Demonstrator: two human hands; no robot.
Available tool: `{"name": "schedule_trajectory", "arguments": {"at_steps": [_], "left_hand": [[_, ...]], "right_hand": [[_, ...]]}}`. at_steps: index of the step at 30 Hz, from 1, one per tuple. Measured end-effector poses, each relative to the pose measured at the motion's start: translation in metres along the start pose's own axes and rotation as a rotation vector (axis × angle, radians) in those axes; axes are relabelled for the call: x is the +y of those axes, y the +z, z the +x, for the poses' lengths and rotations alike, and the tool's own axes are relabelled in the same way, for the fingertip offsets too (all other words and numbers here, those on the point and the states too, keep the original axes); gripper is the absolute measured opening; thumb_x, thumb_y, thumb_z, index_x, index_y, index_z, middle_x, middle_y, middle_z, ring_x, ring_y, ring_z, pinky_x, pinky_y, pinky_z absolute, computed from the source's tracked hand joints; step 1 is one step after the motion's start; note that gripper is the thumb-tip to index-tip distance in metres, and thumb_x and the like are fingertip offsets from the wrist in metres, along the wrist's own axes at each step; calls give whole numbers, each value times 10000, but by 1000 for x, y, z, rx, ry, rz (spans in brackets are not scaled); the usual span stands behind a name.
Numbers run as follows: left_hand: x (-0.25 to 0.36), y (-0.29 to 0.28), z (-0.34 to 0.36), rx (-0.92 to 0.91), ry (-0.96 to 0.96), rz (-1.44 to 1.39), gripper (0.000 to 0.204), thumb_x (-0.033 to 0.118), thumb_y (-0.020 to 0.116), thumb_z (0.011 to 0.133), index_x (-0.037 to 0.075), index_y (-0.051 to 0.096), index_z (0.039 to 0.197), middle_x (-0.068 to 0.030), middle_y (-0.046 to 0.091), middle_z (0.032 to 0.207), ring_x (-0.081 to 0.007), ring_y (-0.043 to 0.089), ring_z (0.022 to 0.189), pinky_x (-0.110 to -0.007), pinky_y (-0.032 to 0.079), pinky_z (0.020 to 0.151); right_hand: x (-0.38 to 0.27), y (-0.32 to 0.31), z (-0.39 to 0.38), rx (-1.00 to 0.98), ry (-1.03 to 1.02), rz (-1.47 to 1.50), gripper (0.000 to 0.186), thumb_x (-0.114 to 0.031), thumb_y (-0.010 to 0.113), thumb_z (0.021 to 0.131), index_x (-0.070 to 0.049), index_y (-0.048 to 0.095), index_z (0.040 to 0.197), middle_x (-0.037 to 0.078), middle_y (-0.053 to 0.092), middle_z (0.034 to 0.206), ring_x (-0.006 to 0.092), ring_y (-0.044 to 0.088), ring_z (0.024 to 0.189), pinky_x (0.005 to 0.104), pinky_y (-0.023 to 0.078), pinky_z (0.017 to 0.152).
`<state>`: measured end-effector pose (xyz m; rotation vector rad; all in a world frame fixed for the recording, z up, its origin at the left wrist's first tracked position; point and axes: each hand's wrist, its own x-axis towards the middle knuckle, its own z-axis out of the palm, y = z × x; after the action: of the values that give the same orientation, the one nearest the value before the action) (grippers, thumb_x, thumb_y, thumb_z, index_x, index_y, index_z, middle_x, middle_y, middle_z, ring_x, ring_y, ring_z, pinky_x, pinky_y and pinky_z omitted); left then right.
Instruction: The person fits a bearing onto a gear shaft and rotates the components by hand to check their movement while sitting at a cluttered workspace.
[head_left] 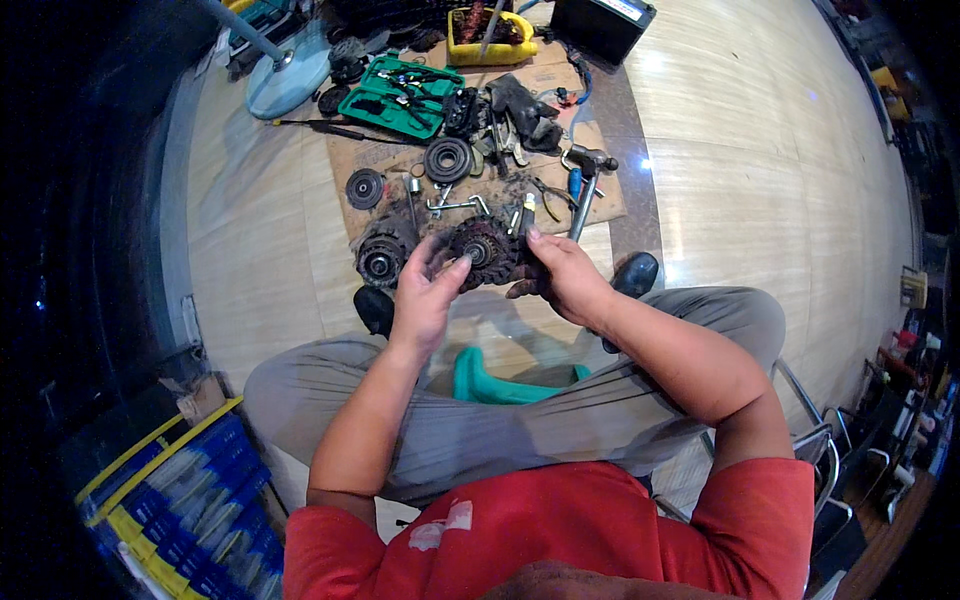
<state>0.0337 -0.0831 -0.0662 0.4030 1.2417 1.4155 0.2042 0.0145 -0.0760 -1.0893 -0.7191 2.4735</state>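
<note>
My left hand [428,298] is closed on the edge of a dark, grimy round rotor [484,251] with a toothed rim, its thumb on the front face. On the rotor's other side, my right hand [568,275] has its thumb pressed on a short dark tool [527,217] with a pale end. The tool's exact kind cannot be made out, and the right fingers look blackened and partly hidden. Left of the rotor sits a blackened cylindrical housing [381,258]. Just beyond my hands lie a bent metal wrench [458,206] and pliers [553,200].
A stained cardboard sheet [350,150] bears a hammer [590,190], a blue-handled screwdriver [574,183], a pulley [448,160], a disc [365,188] and a green tool case [400,95]. Behind stand a yellow cut-open container [490,52] and a black battery [603,28]. A green stool [500,388] is beneath me.
</note>
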Motion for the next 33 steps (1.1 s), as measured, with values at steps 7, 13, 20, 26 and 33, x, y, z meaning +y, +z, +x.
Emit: {"name": "schedule_trajectory", "arguments": {"at_steps": [7,13,20,26,33], "left_hand": [[2,-5,-2,45,-49,-14,420,121,566,918,-1,434,1298,-106,565,1193,-164,576,1054,-302,498,872],[2,-5,-3,62,-64,-67,412,136,563,924,2,437,1292,-105,567,1186,-163,587,1032,-306,511,849],[0,-2,-3,51,-1,-16,419,107,577,901,-26,450,1279,-112,560,1190,-163,582,1032,-292,502,854],[-6,-4,-2,51,47,31,455,57,606,869,-51,442,1279,-130,552,1195,-171,578,1042,-293,495,871],[-2,1,-4,43,12,9,489,-2,626,844,-55,427,1288,-137,550,1199,-193,587,1047,-292,493,885]], "right_hand": [[2,6,3,17,13,-12,389,-369,458,982,-7,596,1026,77,649,930,168,614,751,341,543,628],[1,4,4,2,32,-46,387,-358,469,978,3,605,1011,80,655,906,168,617,751,338,537,629],[3,5,5,34,-28,-161,303,-241,548,948,30,607,1069,62,657,910,138,605,758,305,516,653],[2,6,2,37,-44,-278,276,-198,564,940,39,608,1075,51,650,904,119,588,770,287,500,684],[7,0,5,55,-85,-328,270,-204,552,949,39,617,1048,52,648,880,106,575,740,280,493,641]]}}
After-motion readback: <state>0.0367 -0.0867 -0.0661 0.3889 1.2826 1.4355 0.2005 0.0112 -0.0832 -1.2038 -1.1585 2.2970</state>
